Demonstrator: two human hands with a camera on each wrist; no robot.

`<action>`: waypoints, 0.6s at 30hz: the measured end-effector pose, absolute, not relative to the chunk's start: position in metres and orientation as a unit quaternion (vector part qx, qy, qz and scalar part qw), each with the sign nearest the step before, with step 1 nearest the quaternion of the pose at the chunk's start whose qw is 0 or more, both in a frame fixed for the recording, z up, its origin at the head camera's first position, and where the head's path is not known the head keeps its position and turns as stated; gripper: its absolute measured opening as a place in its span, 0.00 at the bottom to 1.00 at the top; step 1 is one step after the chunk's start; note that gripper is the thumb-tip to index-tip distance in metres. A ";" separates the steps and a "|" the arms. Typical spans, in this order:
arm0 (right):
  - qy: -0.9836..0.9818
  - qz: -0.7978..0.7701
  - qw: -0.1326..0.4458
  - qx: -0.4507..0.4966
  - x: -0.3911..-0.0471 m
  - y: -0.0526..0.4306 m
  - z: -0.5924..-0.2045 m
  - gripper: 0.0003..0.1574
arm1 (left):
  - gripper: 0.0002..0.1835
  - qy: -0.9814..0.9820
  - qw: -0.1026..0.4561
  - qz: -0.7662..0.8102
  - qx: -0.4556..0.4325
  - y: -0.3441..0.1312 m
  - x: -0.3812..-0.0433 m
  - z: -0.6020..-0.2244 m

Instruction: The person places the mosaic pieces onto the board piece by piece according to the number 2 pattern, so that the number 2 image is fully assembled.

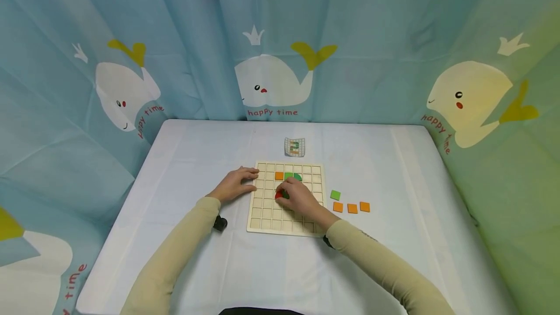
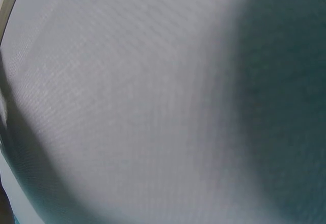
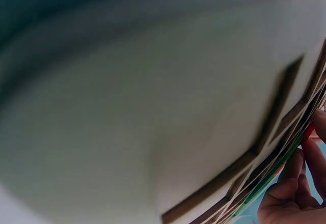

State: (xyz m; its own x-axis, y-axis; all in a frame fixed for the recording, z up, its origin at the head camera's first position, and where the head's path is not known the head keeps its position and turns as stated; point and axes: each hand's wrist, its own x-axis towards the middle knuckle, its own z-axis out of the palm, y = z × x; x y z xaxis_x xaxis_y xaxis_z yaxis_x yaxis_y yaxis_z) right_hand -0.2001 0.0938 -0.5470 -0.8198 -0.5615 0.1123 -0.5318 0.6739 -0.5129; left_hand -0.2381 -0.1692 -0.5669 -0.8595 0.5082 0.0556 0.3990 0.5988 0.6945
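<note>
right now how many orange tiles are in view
4: one orange tile on the board; three more, left, middle and right, on the table beside it. The right hand may hide others.

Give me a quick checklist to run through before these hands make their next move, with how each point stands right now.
1. Left hand at the left edge of the board: ok.
2. Right hand free to take another piece: not ok; it is pinching the red piece.
3. Red piece lying flat in one square: cannot tell; the hand partly covers it.
4. Patterned card uncovered, just beyond the board: ok.
5. Pieces on the board matching the card: cannot tell; its print is too small.
6. Loose green tile and three orange tiles off the board, uncovered: ok.
</note>
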 end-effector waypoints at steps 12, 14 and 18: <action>0.912 -0.279 0.031 -0.299 -0.199 0.089 -0.545 0.09 | 0.25 0.895 0.079 0.362 0.248 -0.167 -0.237 -0.566; 0.911 -0.277 0.031 -0.303 -0.200 0.089 -0.544 0.09 | 0.25 0.895 0.079 0.362 0.247 -0.167 -0.237 -0.566; 0.909 -0.276 0.033 -0.310 -0.201 0.090 -0.543 0.09 | 0.25 0.895 0.080 0.362 0.248 -0.168 -0.238 -0.566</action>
